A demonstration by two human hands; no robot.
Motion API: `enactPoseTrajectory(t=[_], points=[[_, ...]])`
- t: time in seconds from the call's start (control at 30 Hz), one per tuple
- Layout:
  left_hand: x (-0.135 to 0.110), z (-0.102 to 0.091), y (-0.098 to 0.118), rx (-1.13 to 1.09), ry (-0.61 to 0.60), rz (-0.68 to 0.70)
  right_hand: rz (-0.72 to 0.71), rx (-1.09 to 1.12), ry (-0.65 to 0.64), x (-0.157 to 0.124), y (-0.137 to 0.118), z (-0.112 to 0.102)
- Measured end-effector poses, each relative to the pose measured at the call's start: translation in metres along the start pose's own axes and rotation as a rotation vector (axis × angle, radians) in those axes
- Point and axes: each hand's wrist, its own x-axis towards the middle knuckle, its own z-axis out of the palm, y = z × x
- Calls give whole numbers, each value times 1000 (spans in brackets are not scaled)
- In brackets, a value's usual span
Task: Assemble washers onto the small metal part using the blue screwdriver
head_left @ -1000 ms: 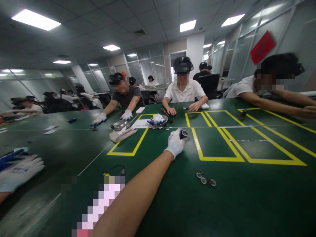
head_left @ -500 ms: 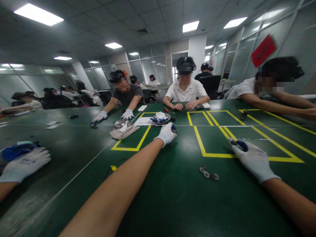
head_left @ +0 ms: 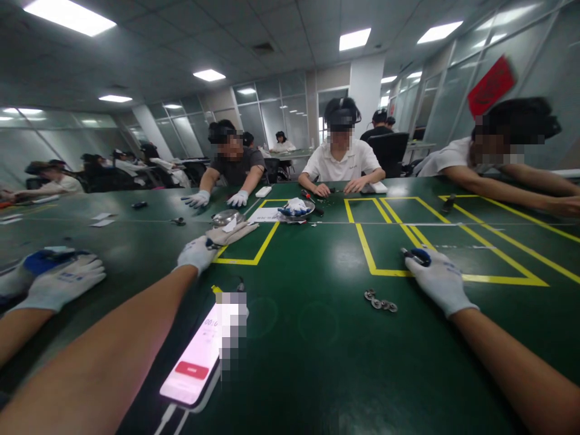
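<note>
My left hand (head_left: 197, 255), in a white glove with a blue palm, is at the near side of a beige cloth bundle (head_left: 233, 234). Its fingers look curled, and whatever they hold is hidden. Farther right, my right hand (head_left: 441, 279), gloved alike, closes around a small dark tool with a metal tip (head_left: 406, 252) over the yellow tape lines. Several small round metal parts (head_left: 380, 302) lie in a short row on the green table between my hands. A metal bowl (head_left: 228, 217) stands just behind the cloth.
A lit phone (head_left: 203, 350) with a white cable lies by my left forearm. Farther back, a metal dish (head_left: 309, 209) holds white-and-blue gloves. Co-workers sit across the table; another person's gloved hand (head_left: 67, 281) rests at the left. Yellow tape (head_left: 258, 254) marks the green surface.
My left hand has moved left from the table's middle to the beige cloth, uncovering the phone. My right hand has shifted slightly left with the tool. The co-worker at the back left has drawn back.
</note>
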Motion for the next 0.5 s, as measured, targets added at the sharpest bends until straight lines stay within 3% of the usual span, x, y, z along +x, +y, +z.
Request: enactPoseTrajectory(t=[0.1,0.23,0.5], points=[[-19,-4,-41,122,-13,-130,-26,-2,1,0,0,1],[-30,-2,-70,276,-16,-185,-26,-59,-15,0,0,0],[-26,0,-80,329,-41,-179,-22,-185,-5,-1,1,11]])
